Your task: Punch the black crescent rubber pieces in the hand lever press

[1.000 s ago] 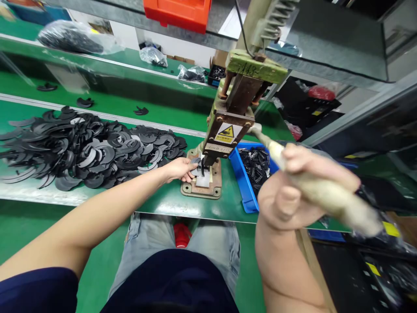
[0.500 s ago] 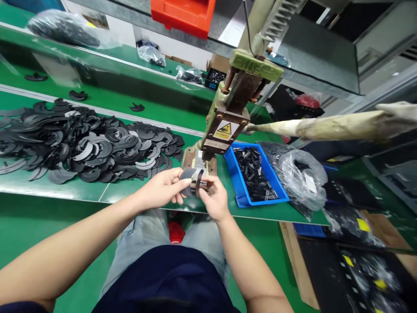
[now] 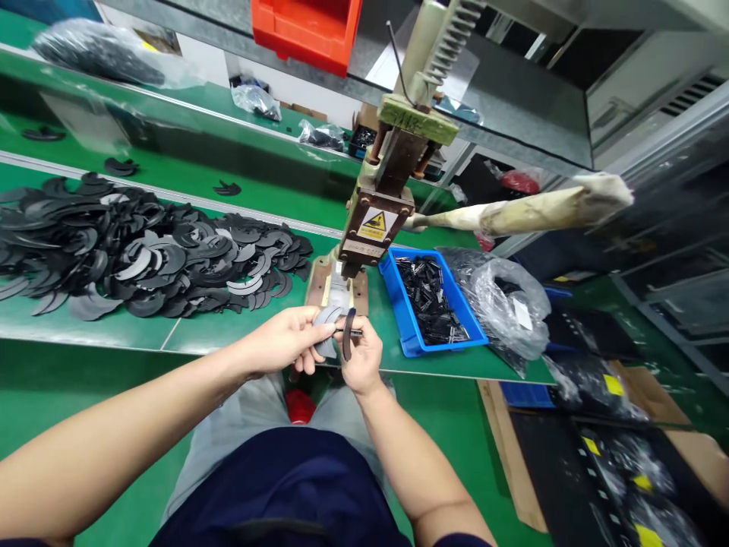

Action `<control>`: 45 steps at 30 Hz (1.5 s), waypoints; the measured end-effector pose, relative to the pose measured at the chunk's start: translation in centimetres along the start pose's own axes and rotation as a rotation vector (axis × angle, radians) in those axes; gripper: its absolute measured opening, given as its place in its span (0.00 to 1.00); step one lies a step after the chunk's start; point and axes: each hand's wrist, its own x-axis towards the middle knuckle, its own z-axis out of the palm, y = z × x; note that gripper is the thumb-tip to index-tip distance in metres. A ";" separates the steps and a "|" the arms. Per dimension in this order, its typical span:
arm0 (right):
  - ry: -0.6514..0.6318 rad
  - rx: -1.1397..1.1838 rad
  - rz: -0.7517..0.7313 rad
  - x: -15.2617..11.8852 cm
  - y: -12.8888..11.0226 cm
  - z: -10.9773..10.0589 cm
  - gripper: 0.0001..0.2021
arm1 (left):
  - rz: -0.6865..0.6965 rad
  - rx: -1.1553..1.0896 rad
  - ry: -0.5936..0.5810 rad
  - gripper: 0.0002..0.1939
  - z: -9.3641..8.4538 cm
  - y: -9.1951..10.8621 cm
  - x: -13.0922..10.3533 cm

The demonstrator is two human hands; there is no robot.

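My left hand (image 3: pixel 293 338) is closed, thumb and fingers pinching a grey curved plastic piece (image 3: pixel 326 346). Close beside it, my right hand (image 3: pixel 363 361) grips a dark curved plastic strip (image 3: pixel 347 336) standing on edge. A small dark pin-like bit shows near its fingers, too small to make out. The two pieces nearly meet; whether they touch I cannot tell. Just beyond my hands is the base (image 3: pixel 358 292) of a hand press (image 3: pixel 373 220) with a yellow warning label. Its long wrapped lever (image 3: pixel 501 216) sticks out to the right.
A large heap of dark curved pieces (image 3: pixel 153 251) covers the bench on the left. Right of the press stands a blue bin (image 3: pixel 405 346) of small black parts, beside a clear plastic bag (image 3: pixel 506 304). An orange bin (image 3: pixel 307 34) sits on the shelf above.
My hands have drawn slightly toward my body, away from the press base. The grey piece has tilted, and a gap shows between it and the dark strip. The camera view has shifted a little.
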 end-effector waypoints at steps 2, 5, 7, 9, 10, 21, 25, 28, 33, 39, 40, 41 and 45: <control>-0.026 -0.043 -0.031 0.1 0.2 -0.5 0.12 | -0.009 0.034 -0.013 0.26 -0.3 0.2 0.2; -0.081 -0.121 -0.102 0.5 0.2 -1.7 0.09 | -0.011 0.088 -0.034 0.26 -1.1 0.2 0.2; -0.108 -0.174 -0.157 0.8 0.1 -2.5 0.08 | 0.028 0.153 0.018 0.24 -1.5 0.1 -0.1; -0.133 -0.221 -0.210 1.1 -0.1 -3.0 0.07 | 0.141 0.289 0.202 0.21 -1.6 0.0 -0.5; -0.147 -0.241 -0.233 1.2 -0.2 -3.1 0.06 | 0.217 0.384 0.311 0.19 -1.5 0.0 -0.7; -0.184 -0.287 -0.402 1.4 -0.4 -3.9 0.06 | 0.305 0.469 0.267 0.21 -0.4 -0.5 0.3; -0.138 -0.243 -0.423 1.5 -0.3 -4.1 0.09 | 0.225 0.116 0.191 0.21 -0.1 -1.1 0.4; -0.151 -0.234 -0.420 1.7 -0.1 -4.5 0.11 | 0.116 -0.005 0.001 0.25 -0.5 -1.5 0.8; -0.071 -0.322 -0.261 0.5 1.1 -6.9 0.13 | 0.149 0.301 0.342 0.20 -6.9 -1.5 4.6; -0.051 -0.363 -0.233 -1.4 1.4 -9.8 0.09 | 0.062 1.110 0.780 0.17 -18.1 4.0 14.8; -0.049 -0.378 -0.240 -1.4 1.2 -10.2 0.09 | 0.057 1.150 0.798 0.19 -19.1 5.1 16.4; -0.043 -0.398 -0.247 -1.3 0.9 -10.8 0.09 | 0.054 1.165 0.800 0.20 -19.8 6.1 17.9; 0.015 -0.503 -0.271 -0.6 0.1 -14.2 0.09 | 0.097 1.158 0.740 0.24 -20.0 6.9 21.0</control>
